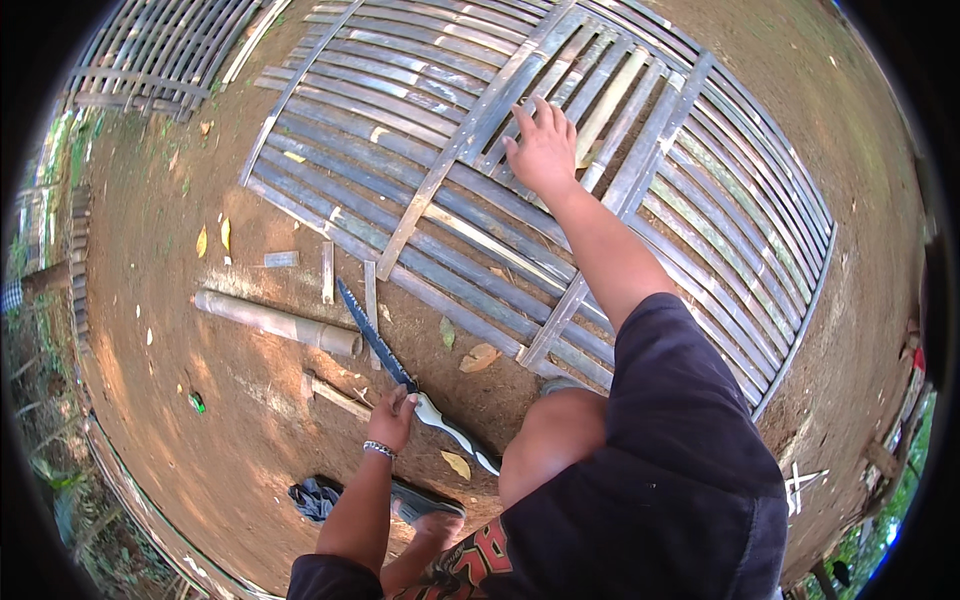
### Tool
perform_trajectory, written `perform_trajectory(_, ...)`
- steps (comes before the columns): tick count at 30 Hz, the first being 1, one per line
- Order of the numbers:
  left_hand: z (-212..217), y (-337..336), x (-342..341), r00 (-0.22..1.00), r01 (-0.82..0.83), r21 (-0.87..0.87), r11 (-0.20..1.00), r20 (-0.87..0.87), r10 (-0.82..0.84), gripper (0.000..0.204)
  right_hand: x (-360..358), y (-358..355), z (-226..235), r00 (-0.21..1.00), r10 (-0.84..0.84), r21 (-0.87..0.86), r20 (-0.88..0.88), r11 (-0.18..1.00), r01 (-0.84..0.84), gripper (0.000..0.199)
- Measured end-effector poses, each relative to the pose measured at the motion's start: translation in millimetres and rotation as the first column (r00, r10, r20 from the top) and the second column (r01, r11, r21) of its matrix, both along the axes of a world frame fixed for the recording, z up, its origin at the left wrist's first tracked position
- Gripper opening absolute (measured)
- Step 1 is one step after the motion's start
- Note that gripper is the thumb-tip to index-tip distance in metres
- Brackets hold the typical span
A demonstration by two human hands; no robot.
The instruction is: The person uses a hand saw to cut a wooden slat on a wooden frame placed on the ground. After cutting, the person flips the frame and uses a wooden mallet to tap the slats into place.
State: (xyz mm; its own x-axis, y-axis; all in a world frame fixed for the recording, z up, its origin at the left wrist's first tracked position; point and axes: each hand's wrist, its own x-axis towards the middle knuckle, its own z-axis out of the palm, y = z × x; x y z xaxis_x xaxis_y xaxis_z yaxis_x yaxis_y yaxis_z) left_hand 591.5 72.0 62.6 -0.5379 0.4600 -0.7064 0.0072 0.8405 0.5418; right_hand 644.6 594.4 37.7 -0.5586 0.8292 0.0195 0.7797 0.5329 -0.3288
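My left hand (391, 422), with a bracelet at its wrist, grips a pruning saw (377, 345) where blade and handle meet. The saw has a dark, curved, toothed blade pointing away to the upper left and a pale wavy handle (452, 432) trailing to the lower right. Stretched out ahead, my right hand (545, 148) has its fingers spread over a bamboo slat panel (410, 180) on the ground. It is over the panel's narrower framed section; whether the palm presses on the slats I cannot tell.
Left of the saw lie a thick bamboo pole (278, 320), a short bamboo offcut (281, 259) and a wooden-handled tool (338, 396), perhaps a hammer. A dark crumpled cloth (314, 498) is near my sandalled foot (435, 522). A second slatted panel (150, 55) stands far left.
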Motion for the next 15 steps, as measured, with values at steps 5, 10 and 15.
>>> perform_trajectory(5, -8.3, -12.0, 6.0, 0.997, -0.074, -0.035, 0.997, 0.001, 0.074, 0.055, -86.5, 17.9, 25.4, 0.965, 0.229, 0.129, -0.129, 0.969, -0.212, 0.06)
perform_trajectory(10, -15.3, -26.5, 21.4, 0.98, -0.194, -0.005, 0.981, 0.033, 0.194, 0.05, -145.9, 31.7, 15.5, 0.957, 0.258, 0.216, -0.132, 0.95, -0.226, 0.059)
perform_trajectory(15, -3.5, -48.7, 38.8, 0.994, -0.105, -0.137, 0.985, -0.021, 0.103, 0.049, -112.0, 15.4, -38.8, 0.877, 0.381, 0.001, 0.292, 0.917, -0.399, 0.067)
